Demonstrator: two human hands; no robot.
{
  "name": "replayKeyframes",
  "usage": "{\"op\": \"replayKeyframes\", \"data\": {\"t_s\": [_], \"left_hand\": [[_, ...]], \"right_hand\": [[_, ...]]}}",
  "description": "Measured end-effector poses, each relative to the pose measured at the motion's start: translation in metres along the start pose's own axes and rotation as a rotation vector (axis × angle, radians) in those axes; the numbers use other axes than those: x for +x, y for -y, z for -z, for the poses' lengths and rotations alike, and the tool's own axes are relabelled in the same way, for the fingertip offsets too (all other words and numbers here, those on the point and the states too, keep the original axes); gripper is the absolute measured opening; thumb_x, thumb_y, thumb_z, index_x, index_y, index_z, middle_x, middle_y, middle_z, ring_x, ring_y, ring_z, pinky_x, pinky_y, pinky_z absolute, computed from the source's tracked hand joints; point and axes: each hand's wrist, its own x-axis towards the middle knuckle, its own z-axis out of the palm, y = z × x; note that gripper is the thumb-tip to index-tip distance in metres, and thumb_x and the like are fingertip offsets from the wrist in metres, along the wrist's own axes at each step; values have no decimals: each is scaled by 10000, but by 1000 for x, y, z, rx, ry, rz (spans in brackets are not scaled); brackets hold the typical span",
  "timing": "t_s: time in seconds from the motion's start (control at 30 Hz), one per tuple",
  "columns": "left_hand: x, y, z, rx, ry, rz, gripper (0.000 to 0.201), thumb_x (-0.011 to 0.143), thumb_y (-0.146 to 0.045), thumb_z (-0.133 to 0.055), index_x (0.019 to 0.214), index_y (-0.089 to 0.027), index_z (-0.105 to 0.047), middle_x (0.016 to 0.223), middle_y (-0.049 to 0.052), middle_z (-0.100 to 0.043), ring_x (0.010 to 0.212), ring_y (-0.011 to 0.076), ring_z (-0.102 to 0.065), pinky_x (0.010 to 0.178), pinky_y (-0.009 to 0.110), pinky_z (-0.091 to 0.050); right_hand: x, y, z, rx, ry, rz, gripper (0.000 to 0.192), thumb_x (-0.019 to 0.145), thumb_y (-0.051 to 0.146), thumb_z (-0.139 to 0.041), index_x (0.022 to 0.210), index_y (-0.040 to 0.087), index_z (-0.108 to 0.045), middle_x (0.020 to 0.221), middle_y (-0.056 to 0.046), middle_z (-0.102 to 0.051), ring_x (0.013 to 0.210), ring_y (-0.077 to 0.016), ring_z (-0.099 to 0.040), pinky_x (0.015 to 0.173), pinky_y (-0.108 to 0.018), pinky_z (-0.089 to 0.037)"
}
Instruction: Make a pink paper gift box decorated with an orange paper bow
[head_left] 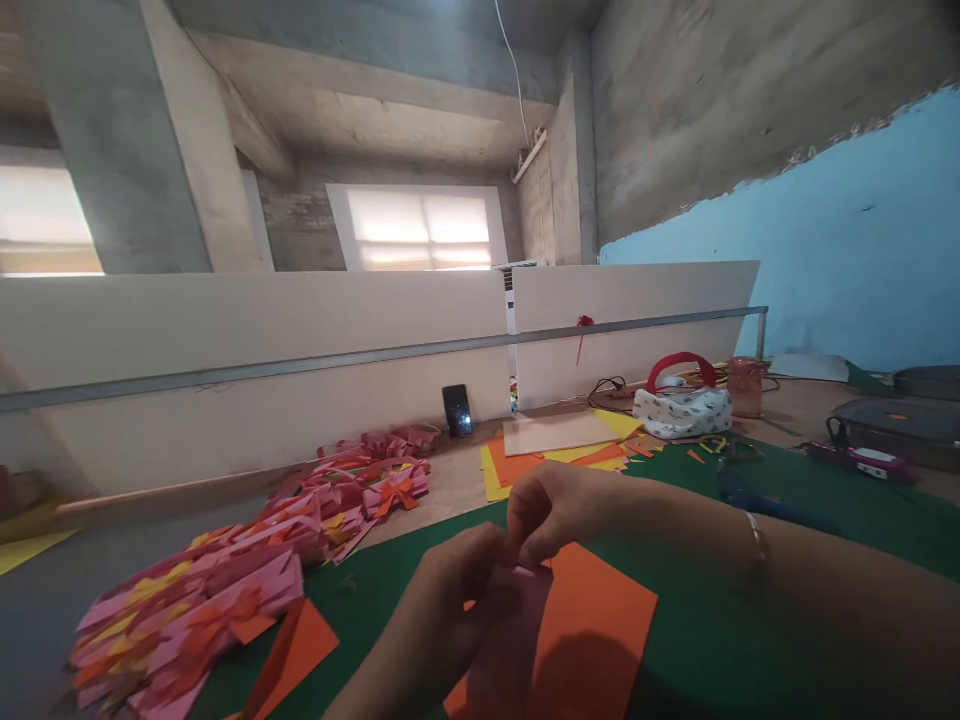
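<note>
My left hand (457,590) is closed on the left edge of a folded pink paper piece (517,625). At the top edge of that piece, my right hand (551,510) pinches the paper, its fingertips close to the left ones. Beneath the pink paper lies an orange sheet (600,630), partly covered and shaded by my hands. Both rest on a green mat (397,575). To the left, a folded orange paper piece (296,655) lies near a long heap of pink paper pieces with orange and yellow bows (255,570).
Behind my hands are orange and yellow sheets (491,470) under a pale board (559,432). A phone (457,410) leans on the white partition (262,330). At right stand a white patterned pouch (682,412) with a red band and a pinkish cup (745,388); yellow-handled scissors (712,444) lie nearby.
</note>
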Motion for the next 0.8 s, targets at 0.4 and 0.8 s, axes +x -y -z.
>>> {"op": "replayKeyframes", "data": {"t_s": [0.4,0.8], "left_hand": [[-2,0,0,-158,57,-14,177,661,-83,-484,789,-175,-566,809,2,-587,762,146,-521,633,223,-402],[1,5,-3,-229,-10,-38,128,643,-104,-501,739,-174,-549,759,1,-544,730,143,-491,617,231,-393]], "right_hand": [[2,14,0,-256,31,19,211,586,169,-669,787,155,-605,711,16,-617,668,-114,-572,560,-202,-451],[-5,29,-17,-656,-144,5,162,597,137,-563,740,166,-635,670,-5,-604,560,-116,-538,380,-159,-347]]}}
